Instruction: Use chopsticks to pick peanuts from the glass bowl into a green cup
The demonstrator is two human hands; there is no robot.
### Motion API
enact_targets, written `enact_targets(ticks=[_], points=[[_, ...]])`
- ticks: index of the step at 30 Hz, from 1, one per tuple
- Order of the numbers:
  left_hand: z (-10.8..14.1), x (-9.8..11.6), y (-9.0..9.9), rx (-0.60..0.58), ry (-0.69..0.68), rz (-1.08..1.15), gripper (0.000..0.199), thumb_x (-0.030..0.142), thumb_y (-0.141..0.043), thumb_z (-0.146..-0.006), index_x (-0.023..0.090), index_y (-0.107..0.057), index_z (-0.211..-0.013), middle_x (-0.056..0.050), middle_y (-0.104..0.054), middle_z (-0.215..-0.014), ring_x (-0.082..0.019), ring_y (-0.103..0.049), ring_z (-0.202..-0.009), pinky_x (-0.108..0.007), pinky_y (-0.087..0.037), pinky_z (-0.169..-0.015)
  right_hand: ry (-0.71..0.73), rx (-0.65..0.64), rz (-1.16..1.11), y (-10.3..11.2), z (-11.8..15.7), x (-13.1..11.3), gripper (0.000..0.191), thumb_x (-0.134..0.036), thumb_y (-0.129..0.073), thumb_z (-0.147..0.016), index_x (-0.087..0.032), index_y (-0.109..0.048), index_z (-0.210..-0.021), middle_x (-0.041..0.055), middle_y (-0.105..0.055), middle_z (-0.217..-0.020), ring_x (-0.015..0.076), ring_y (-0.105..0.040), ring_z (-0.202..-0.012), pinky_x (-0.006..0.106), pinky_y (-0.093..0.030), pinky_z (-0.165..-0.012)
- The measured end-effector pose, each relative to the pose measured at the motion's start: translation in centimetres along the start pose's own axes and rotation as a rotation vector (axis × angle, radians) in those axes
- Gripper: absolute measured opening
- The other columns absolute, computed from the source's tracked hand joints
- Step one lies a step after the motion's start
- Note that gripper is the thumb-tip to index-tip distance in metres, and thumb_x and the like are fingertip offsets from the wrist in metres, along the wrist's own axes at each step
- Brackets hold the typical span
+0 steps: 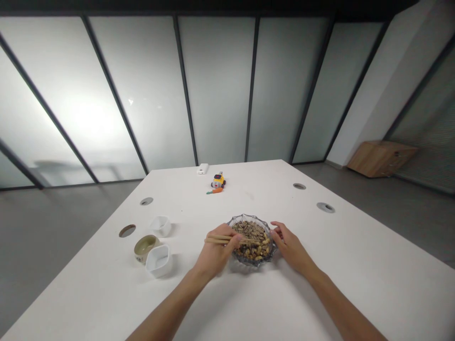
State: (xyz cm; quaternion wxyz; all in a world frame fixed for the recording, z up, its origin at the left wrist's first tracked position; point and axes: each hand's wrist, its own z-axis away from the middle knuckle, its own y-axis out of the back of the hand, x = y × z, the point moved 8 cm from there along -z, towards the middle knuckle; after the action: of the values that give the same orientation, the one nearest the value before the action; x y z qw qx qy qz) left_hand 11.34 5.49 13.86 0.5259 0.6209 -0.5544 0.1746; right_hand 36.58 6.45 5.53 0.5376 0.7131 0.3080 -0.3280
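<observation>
A clear glass bowl [239, 259] with a scalloped rim stands on the white table. Striped sunflower seeds [249, 230] fill its far part, and peanuts [256, 251] lie in the near and right part. My left hand [217, 248] is closed around a pair of wooden chopsticks [217, 239], whose tips reach right, over the bowl and down among the peanuts. At the bowl's right edge, my right hand [288, 246] grips the rim with the thumb and curved fingers. Whether a peanut sits between the chopstick tips is too small to tell.
Left of the bowl stand a beige ceramic bowl [141, 255] and two white plastic containers, one nearer [158, 270] and one farther [161, 227]. Farther back are an orange-handled screwdriver [216, 191], a yellow toy vehicle [218, 180] and a white box-shaped device [202, 169]. The table [199, 312] has several round holes.
</observation>
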Motion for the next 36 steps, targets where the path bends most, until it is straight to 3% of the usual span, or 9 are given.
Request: enact_targets(ticks=[5,10,14,17,24,29,32,36], points=[[-0.1,-0.4,2.6,0.063,0.089,0.072,0.03,0.042,-0.058,-0.099,0.02,-0.068,-0.082,-0.003,-0.072,-0.079,-0.02,-0.07,-0.074,-0.03,-0.052,-0.069,-0.002,0.001,-0.004,-0.1,0.0,0.1,0.05,-0.056,-0.045,-0.095,-0.019,-0.058,-0.127,0.0074,-0.076,-0.1,0.0253,-0.072,-0.092,0.039,-0.055,-0.086],[0.3,0.8,7.5,0.064,0.176,0.048,0.028,0.044,-0.06,-0.097,0.02,-0.067,-0.083,-0.003,-0.074,-0.078,-0.021,-0.073,-0.077,-0.031,-0.053,-0.074,0.001,0.001,-0.028,-0.2,-0.1,0.5,0.053,-0.058,-0.046,-0.093,-0.019,-0.058,-0.126,0.0085,-0.076,-0.099,0.0262,-0.072,-0.093,0.04,-0.055,-0.086],[1.5,0.7,10.9,-0.015,0.301,0.035,0.034,0.053,-0.064,-0.095,0.02,-0.068,-0.085,-0.003,-0.075,-0.079,-0.025,-0.075,-0.082,-0.033,-0.055,-0.076,0.0,0.0,-0.018,-0.2,-0.1,0.7,0.054,-0.059,-0.045,-0.092,-0.018,-0.058,-0.126,0.0087,-0.076,-0.099,0.026,-0.072,-0.092,0.039,-0.055,-0.087],[2.1,0.6,12.0,-0.083,0.333,-0.006,0.038,0.057,-0.063,-0.095,0.021,-0.067,-0.085,-0.003,-0.075,-0.079,-0.025,-0.075,-0.082,-0.033,-0.054,-0.077,0.012,0.014,-0.016,-0.1,-0.1,0.6,0.052,-0.058,-0.046,-0.092,-0.02,-0.059,-0.125,0.0076,-0.076,-0.099,0.0252,-0.072,-0.092,0.038,-0.055,-0.086],[2.1,0.8,11.8,-0.16,0.343,-0.063,0.041,0.06,-0.061,-0.093,0.021,-0.066,-0.086,-0.002,-0.073,-0.076,-0.024,-0.073,-0.078,-0.033,-0.053,-0.075,0.013,0.032,0.005,-0.2,-0.3,0.7,0.049,-0.056,-0.045,-0.092,-0.021,-0.06,-0.122,0.0054,-0.076,-0.092,0.0242,-0.071,-0.084,0.037,-0.054,-0.08],[1.6,1.7,11.7,-0.062,0.272,-0.067,0.037,0.055,-0.06,-0.096,0.021,-0.068,-0.084,-0.002,-0.073,-0.076,-0.023,-0.073,-0.078,-0.032,-0.052,-0.075,0.024,0.021,0.003,-0.2,-0.2,0.7,0.049,-0.056,-0.045,-0.094,-0.02,-0.059,-0.124,0.0056,-0.075,-0.093,0.024,-0.07,-0.085,0.037,-0.053,-0.082],[1.0,2.1,9.7,-0.033,0.239,-0.002,0.033,0.051,-0.061,-0.095,0.021,-0.068,-0.084,-0.002,-0.073,-0.076,-0.022,-0.074,-0.077,-0.031,-0.053,-0.074,0.023,0.026,-0.002,-0.2,-0.2,0.7,0.049,-0.056,-0.045,-0.093,-0.019,-0.059,-0.123,0.0061,-0.074,-0.092,0.0246,-0.07,-0.086,0.037,-0.053,-0.083],[0.1,1.8,5.4,-0.085,0.239,0.055,0.031,0.048,-0.058,-0.095,0.021,-0.067,-0.083,-0.001,-0.071,-0.075,-0.021,-0.073,-0.071,-0.029,-0.053,-0.067,0.022,0.026,-0.002,-0.2,-0.2,0.6,0.05,-0.056,-0.044,-0.093,-0.019,-0.059,-0.123,0.0069,-0.074,-0.094,0.0249,-0.07,-0.087,0.037,-0.053,-0.083]])
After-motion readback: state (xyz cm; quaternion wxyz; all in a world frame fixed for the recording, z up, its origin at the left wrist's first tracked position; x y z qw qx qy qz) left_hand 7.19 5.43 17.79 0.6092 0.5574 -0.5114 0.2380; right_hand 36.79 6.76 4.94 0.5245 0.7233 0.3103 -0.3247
